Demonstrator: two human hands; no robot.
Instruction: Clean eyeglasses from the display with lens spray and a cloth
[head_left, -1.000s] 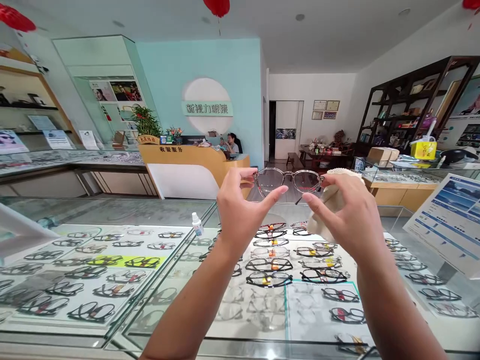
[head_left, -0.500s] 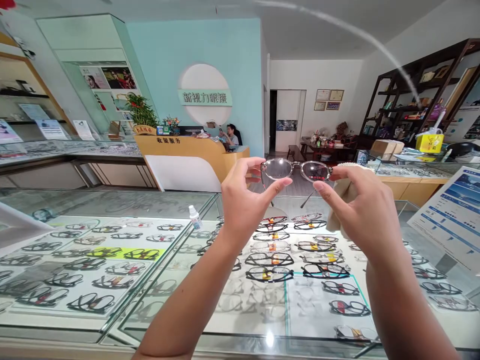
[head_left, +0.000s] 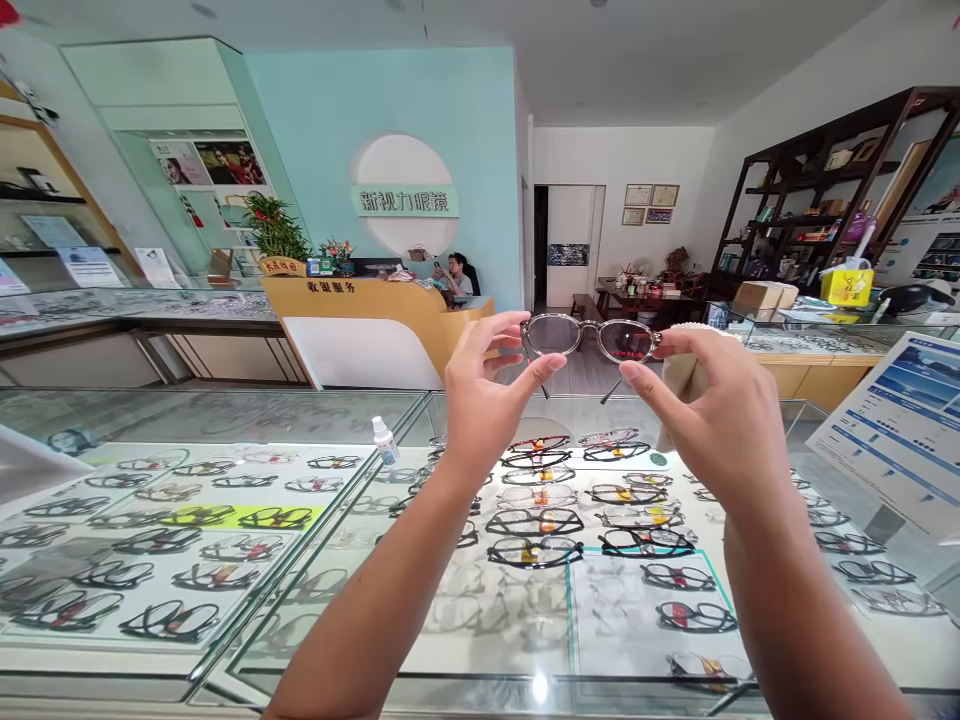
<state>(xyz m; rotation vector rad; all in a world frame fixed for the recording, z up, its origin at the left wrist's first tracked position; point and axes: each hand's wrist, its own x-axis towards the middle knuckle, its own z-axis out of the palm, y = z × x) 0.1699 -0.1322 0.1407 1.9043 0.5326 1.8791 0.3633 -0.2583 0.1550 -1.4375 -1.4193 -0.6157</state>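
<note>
I hold a pair of clear-framed glasses (head_left: 591,338) with tinted lenses up in front of me, above a glass display counter (head_left: 315,440). My left hand (head_left: 480,400) pinches the left end of the frame between thumb and fingers. My right hand (head_left: 712,415) pinches the right end and also keeps a beige cleaning cloth (head_left: 679,375) tucked against its palm. The temples hang open below the lenses.
Under the counter glass lie several rows of spectacle frames (head_left: 536,522). A small spray bottle (head_left: 385,441) stands on the counter. A leaflet stand (head_left: 892,430) is at the right. A person sits behind the wooden reception desk (head_left: 375,320); dark shelving (head_left: 825,200) lines the right wall.
Both hands with the glasses rose slightly and the lenses tilted more toward me; the view shifted a little. The grip on both ends is unchanged.
</note>
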